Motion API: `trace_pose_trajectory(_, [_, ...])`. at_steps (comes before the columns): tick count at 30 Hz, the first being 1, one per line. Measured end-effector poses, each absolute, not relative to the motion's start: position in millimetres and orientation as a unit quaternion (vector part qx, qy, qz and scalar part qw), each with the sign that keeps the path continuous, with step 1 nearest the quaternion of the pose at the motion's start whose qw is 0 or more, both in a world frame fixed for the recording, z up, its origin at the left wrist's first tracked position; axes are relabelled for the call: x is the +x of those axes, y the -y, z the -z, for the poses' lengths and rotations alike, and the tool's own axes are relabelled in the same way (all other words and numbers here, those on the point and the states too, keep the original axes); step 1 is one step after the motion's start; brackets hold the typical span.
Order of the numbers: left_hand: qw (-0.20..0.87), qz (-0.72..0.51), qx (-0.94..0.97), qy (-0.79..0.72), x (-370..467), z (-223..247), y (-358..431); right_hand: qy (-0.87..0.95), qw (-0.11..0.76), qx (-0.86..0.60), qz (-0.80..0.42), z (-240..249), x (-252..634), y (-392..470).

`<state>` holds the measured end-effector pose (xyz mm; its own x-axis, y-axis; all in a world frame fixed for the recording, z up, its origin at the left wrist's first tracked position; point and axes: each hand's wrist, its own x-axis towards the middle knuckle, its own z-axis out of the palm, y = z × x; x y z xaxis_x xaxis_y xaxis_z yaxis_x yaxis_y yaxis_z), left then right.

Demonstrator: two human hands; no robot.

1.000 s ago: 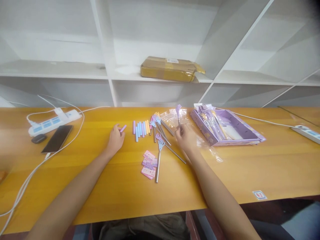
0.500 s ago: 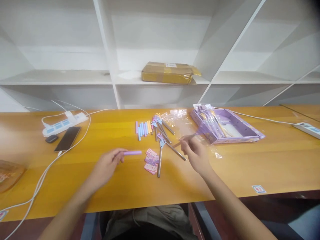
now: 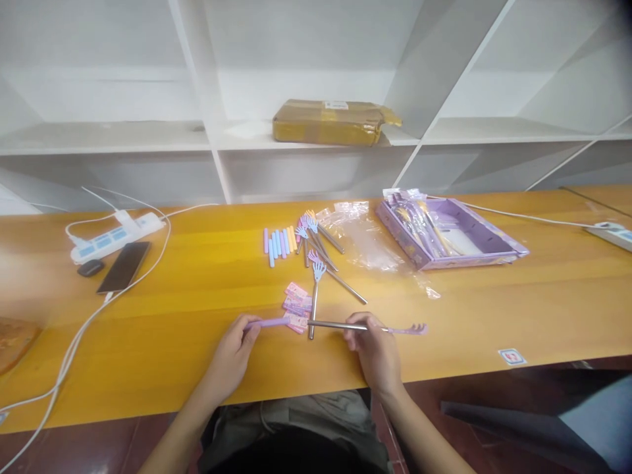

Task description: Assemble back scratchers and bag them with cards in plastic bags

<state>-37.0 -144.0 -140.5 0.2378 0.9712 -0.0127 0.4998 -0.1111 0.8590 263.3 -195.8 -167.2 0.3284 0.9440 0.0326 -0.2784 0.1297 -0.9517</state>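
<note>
My left hand (image 3: 236,349) pinches a purple tube (image 3: 271,322), which points right over pink and purple cards (image 3: 297,304). My right hand (image 3: 376,352) grips the metal rod of a back scratcher (image 3: 333,324) whose purple claw faces right. The rod's bare end is a short gap from the tube's end. Behind lie several metal back scratchers with blue, purple and orange claws, one with a blue claw (image 3: 318,270) nearest. Left of them is a row of small tubes (image 3: 280,244) in purple, blue and orange.
A purple box (image 3: 474,261) with bagged scratchers stands at the right, beside clear plastic bags (image 3: 375,240). At the left are a power strip (image 3: 118,237), a phone (image 3: 123,267) and white cables. A taped carton (image 3: 326,125) sits on the shelf.
Both hands have moved nearer the table's front edge and closer together. The scratcher in my right hand has turned level, its rod now toward the purple tube. The view has shifted slightly.
</note>
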Motion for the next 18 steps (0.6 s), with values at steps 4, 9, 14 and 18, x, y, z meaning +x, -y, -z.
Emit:
trace_pose_trajectory(4, [0.377, -0.283, 0.708, -0.526, -37, 142, 149, 0.344, 0.663, -0.453, -0.486, 169, 266, 200])
trace_pose_trajectory(9, [0.333, -0.280, 0.740, -0.513, -28, 140, 153, 0.342, 0.655, -0.449, -0.501, 167, 262, 199])
trace_pose_trajectory(14, [0.329, -0.278, 0.749, -0.504, -28, 142, 155, 0.349, 0.638, -0.450, -0.518, 167, 258, 200])
trace_pose_trajectory(18, [0.344, -0.272, 0.752, -0.492, -32, 140, 155, 0.362, 0.632, -0.436, -0.529, 164, 256, 202])
